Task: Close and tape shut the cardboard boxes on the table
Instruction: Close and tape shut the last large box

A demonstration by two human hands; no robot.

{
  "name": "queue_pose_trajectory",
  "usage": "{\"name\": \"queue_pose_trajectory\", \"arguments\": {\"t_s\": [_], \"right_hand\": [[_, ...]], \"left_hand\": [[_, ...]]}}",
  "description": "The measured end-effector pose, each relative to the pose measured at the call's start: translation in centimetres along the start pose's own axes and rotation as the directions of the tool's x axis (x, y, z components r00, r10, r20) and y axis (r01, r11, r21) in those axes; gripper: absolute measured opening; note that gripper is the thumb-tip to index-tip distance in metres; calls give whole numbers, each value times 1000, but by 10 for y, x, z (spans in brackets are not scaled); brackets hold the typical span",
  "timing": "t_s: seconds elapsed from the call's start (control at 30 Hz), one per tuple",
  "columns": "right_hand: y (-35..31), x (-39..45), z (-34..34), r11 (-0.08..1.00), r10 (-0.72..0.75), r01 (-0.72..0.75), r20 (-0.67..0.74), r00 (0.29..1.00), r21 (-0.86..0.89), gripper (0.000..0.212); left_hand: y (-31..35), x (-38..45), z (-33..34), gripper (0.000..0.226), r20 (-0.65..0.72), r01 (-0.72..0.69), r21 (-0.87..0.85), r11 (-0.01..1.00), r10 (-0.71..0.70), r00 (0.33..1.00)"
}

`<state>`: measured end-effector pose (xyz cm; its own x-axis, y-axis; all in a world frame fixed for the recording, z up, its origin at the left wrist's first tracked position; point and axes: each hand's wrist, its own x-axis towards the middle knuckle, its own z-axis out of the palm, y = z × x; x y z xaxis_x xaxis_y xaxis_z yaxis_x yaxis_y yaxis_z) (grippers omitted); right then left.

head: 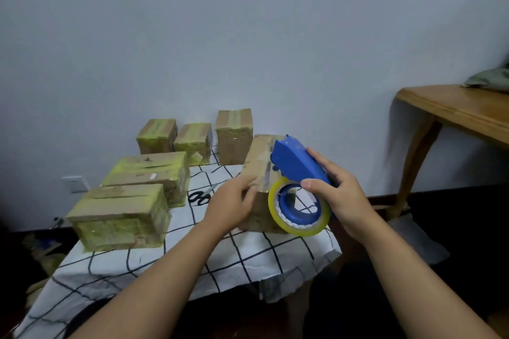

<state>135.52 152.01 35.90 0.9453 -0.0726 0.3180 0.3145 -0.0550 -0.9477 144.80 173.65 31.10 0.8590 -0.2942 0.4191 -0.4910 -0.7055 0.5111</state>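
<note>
At the left of the frame 5 cardboard boxes sit on the checked tablecloth already wrapped in yellowish tape, with black-handled scissors lying between them and the box in hand. Just left of centre the left hand lies with straight fingers flat against the near left side of the open-work box — steadying it, not gripping. That box runs its long axis away from the viewer, toward the wall. At centre right the right hand is wrapped round the blue tape dispenser, its nose resting on the box's top right edge, the yellow roll hanging over the near end. The pull likely runs along that long axis.
</note>
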Motion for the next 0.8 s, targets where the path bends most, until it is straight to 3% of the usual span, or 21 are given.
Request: {"name": "queue_pose_trajectory", "arguments": {"t_s": [0.07, 0.1, 0.17, 0.23, 0.33, 0.4, 0.5, 0.8], "right_hand": [[6, -6, 1, 1000, 20, -20, 26, 999, -21, 59], [8, -9, 3, 999, 22, -21, 34, 999, -36, 59], [8, -15, 7, 998, 19, -16, 55, 998, -60, 61], [7, -19, 11, 998, 7, 0, 86, 996, -71, 63], [5, -24, 17, 993, -7, 22, 127, 992, -116, 65], [4, -25, 19, 991, -10, 28, 143, 990, -127, 65], [3, -24, 21, 987, 1, 26, 171, 985, -160, 64], [6, -8, 4, 880, 146, 20, 310, 940, -475, 70]], "left_hand": [[20, -2, -27, 32, -45, 248, -359, 900, -282, 958], [29, -3, -40, 45, 55, 359, -513, 780, -387, 920], [43, -5, -62, 71, 348, 546, -592, 593, -424, 836], [49, -10, -77, 72, 502, 626, -564, 539, -379, 778], [48, -15, -87, 29, 526, 600, -617, 510, -299, 796], [45, -17, -91, 13, 531, 592, -640, 491, -274, 802], [40, -19, -93, 11, 520, 595, -634, 494, -297, 801], [20, -15, -62, 22, 383, 563, -508, 652, -414, 826]]}}
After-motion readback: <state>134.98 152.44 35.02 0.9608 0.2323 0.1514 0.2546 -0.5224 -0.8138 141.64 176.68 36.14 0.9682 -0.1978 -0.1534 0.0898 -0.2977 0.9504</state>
